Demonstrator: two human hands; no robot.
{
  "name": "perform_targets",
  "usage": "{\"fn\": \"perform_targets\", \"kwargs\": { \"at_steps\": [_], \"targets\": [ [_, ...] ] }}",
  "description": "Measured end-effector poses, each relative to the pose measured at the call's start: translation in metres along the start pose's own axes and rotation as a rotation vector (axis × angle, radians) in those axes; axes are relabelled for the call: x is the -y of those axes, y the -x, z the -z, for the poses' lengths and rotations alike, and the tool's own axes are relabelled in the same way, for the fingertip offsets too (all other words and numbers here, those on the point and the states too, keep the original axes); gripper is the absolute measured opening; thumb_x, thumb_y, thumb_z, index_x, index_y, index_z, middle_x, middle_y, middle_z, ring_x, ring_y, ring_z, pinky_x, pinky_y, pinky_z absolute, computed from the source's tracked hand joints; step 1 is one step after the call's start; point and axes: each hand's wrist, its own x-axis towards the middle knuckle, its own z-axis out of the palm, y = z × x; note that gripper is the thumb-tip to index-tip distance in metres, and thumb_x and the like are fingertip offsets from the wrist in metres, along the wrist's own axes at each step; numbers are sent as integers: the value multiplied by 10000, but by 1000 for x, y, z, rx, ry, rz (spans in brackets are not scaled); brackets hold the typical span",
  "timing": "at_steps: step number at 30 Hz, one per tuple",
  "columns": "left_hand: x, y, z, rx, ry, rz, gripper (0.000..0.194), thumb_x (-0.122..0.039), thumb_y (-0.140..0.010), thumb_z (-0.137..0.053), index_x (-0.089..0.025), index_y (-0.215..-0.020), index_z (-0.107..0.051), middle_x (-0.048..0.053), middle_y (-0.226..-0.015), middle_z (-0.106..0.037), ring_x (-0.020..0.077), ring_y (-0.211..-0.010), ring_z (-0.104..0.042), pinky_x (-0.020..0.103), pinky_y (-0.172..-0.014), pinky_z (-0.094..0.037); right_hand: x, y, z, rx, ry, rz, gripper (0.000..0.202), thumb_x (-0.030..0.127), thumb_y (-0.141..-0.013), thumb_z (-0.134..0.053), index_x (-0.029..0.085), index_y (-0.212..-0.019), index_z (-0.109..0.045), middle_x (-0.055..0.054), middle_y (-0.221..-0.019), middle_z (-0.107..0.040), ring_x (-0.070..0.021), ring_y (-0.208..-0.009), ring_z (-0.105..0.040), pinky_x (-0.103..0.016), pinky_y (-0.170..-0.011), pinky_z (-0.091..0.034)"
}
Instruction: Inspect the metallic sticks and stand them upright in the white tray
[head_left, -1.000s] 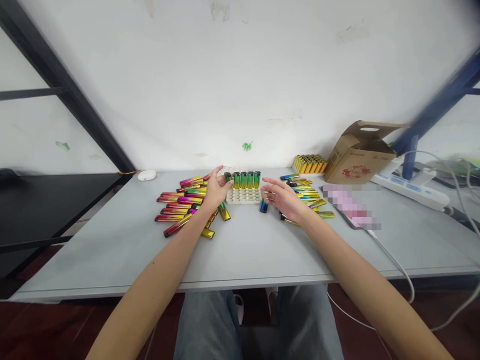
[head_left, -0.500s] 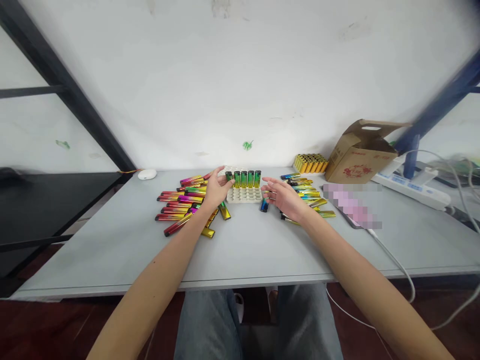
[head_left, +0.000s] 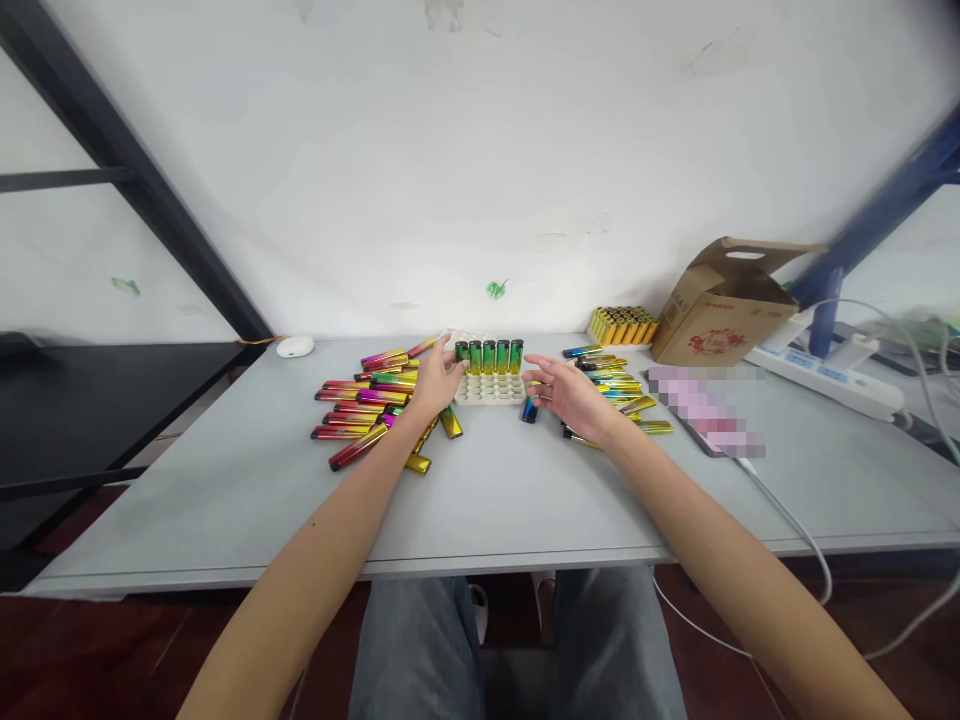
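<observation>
Head view | your left hand [head_left: 435,380], thumb and fingers partly curled, meets the leftmost of five green lighters [head_left: 489,358] standing in the tray [head_left: 491,398]; whether it grips, one cannot tell | your right hand [head_left: 566,393], fingers loosely parted, empty, near a blue lighter [head_left: 529,412] | loose lighters [head_left: 371,397] flank both

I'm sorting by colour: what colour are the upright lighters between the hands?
The upright lighters: green, turning yellow toward the bottom; head view.

5 lighters [head_left: 489,358] in tray [head_left: 491,397]
</observation>
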Motion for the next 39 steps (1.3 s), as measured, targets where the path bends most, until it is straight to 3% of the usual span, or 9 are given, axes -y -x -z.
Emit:
{"fn": "perform_targets", "kwargs": {
  "at_steps": [7, 11, 16, 18, 21, 24, 27, 33, 39],
  "targets": [
    [8, 0, 6, 42, -177, -64, 695, -250, -689, -751, -164, -1328, -491, 140, -1181, -671, 315, -1159, -568, 473, -1101, -296, 1, -1, 3, -21, -6, 22, 303, 394, -777, -686, 251, -1043, -671, -7, -893, -670, -126, -718, -597, -266, -649, -476],
    [2, 2, 16, 139, -259, -99, 895, -346, -633, -799, -153, -1404, -386, 175, -1264, -619, 354, -1213, -527, 475, -1090, -294, 6, -6, 11, -102, -64, 95, 271, 373, -757, -685, 245, -996, -683, 8, -832, -652, -114, -682, -584, -250, -614, -468],
    [-14, 10, 23, 346, -668, -85, 969, -539, -628, -757, -134, -1400, -334, 175, -1283, -598, 396, -1387, -321, 481, -1130, -223, 8, -14, 22, -284, -29, 233, 251, 379, -727, -658, 229, -927, -667, 23, -746, -625, -100, -602, -547, -240, -564, -435],
    [-17, 14, 24, 429, -791, -120, 933, -594, -672, -699, -157, -1401, -312, 163, -1312, -577, 392, -1355, -376, 486, -1124, -228, 6, -16, 25, -352, 120, 312, 246, 390, -748, -623, 218, -919, -658, 16, -739, -624, -110, -615, -556, -249, -579, -431],
    [-16, 17, 22, 452, -853, -168, 923, -609, -705, -660, -169, -1415, -267, 171, -1354, -544, 385, -1318, -421, 495, -1107, -244, 1, -18, 29, -398, 529, 475, 239, 388, -802, -556, 204, -921, -650, -19, -784, -654, -156, -711, -596, -297, -664, -455],
    [-13, 17, 20, 436, -865, -164, 874, -613, -723, -641, -164, -1388, -297, 168, -1307, -579, 382, -1307, -428, 490, -1093, -257, -5, -18, 32, -367, 1000, 595, 245, 361, -837, -506, 195, -933, -660, -68, -910, -687, -224, -891, -608, -376, -811, -458],
    [-12, 18, 16, 420, -865, -178, 801, -602, -745, -629, -166, -1351, -339, 148, -1264, -608, 367, -1266, -468, 494, -1101, -233, -10, -17, 34, -293, 1316, 574, 296, 383, -859, -493, 189, -996, -669, -107, -1056, -669, -277, -1088, -554, -437, -971, -398],
    [-15, 23, 6, 367, -878, -197, 754, -529, -794, -619, -188, -1400, -326, 133, -1352, -542, 362, -1284, -429, 471, -1064, -295, -15, -10, 35, -155, 1617, 434, 629, 683, -799, -516, 212, -1206, -602, -123, -1386, -504, -378, -1413, -257, -511, -1132, -235],
    [-18, 25, 2, 308, -955, -196, 623, -501, -819, -603, -181, -1325, -432, 133, -1330, -557, 344, -1289, -437, 464, -1099, -246, -12, -11, 41, -120, 1664, 454, 696, 727, -740, -564, 215, -1212, -597, -124, -1357, -519, -394, -1402, -279, -509, -1122, -263]
  ]
}}
